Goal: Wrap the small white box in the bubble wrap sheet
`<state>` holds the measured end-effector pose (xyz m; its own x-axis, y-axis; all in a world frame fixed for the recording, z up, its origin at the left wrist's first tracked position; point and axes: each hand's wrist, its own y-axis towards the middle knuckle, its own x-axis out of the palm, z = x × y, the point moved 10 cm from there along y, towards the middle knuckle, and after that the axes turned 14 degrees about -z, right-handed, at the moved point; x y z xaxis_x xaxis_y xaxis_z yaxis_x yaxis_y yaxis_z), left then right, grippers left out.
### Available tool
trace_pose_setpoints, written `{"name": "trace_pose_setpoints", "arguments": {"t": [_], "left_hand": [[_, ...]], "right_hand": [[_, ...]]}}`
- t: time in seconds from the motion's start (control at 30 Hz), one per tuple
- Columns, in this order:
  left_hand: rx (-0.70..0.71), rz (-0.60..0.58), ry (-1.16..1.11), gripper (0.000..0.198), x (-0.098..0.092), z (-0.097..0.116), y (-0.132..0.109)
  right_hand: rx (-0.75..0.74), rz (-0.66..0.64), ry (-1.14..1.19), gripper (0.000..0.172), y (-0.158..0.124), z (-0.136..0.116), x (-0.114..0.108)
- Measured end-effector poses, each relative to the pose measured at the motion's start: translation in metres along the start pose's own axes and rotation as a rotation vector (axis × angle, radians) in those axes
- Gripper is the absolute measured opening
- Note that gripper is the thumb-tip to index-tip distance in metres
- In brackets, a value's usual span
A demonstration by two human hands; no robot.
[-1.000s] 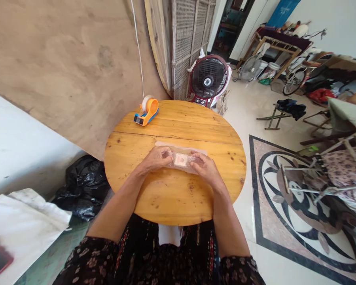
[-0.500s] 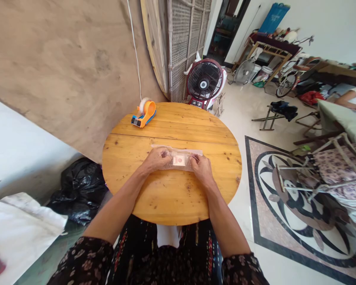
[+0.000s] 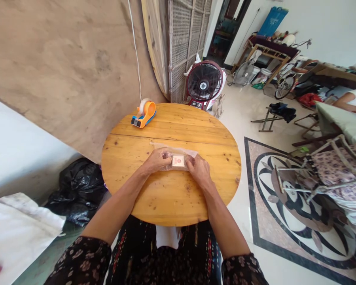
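A small white box with a red mark (image 3: pixel 178 161) lies on the round wooden table (image 3: pixel 172 194), face up. Clear bubble wrap (image 3: pixel 185 150) is under and around it, with a strip sticking out beyond the far side. My left hand (image 3: pixel 159 159) pinches the wrap at the box's left end, fingers curled. At the right end my right hand (image 3: pixel 199 168) is closed on the wrap, thumb and fingers close against the box. The fingertips are partly hidden in the wrap.
An orange and blue tape dispenser (image 3: pixel 144 113) stands at the table's far left edge. Beyond the table is a floor fan (image 3: pixel 204 81). A black plastic bag (image 3: pixel 77 186) lies to the left. At far right a person's arm (image 3: pixel 345 101) rests by another table.
My right hand has moved slightly left, closer to the box. The wrap's far strip looks narrower and the box face shows more plainly. My left hand has barely moved.
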<state>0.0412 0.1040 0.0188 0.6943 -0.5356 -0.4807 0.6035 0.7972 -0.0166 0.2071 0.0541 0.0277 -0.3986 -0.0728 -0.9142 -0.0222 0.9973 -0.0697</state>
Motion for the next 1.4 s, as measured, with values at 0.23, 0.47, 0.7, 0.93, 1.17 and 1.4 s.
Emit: {"name": "trace_pose_setpoints", "arguments": {"t": [0.23,0.47,0.7,0.93,1.17,1.4], "left_hand": [[-0.006,-0.013,-0.013,0.014,-0.001,0.002,-0.002],[-0.022,-0.099,-0.055,0.011,0.004,-0.003,-0.002],[-0.038,-0.149,-0.094,0.011,0.008,-0.006,-0.002],[-0.052,-0.164,-0.123,0.011,0.009,-0.004,-0.005],[-0.056,-0.178,-0.155,0.013,0.011,-0.006,-0.005],[0.006,-0.162,-0.162,0.018,0.007,0.003,-0.007]], "right_hand": [[-0.351,-0.024,-0.026,0.046,-0.008,-0.038,0.004],[-0.391,0.031,0.111,0.036,-0.014,-0.04,-0.004],[-0.291,-0.125,0.22,0.039,-0.01,-0.033,0.0],[-0.291,-0.178,0.381,0.039,-0.007,-0.026,0.006],[-0.273,-0.077,0.47,0.029,0.001,-0.011,0.007],[-0.279,-0.109,0.572,0.022,0.006,-0.008,0.018]]}}
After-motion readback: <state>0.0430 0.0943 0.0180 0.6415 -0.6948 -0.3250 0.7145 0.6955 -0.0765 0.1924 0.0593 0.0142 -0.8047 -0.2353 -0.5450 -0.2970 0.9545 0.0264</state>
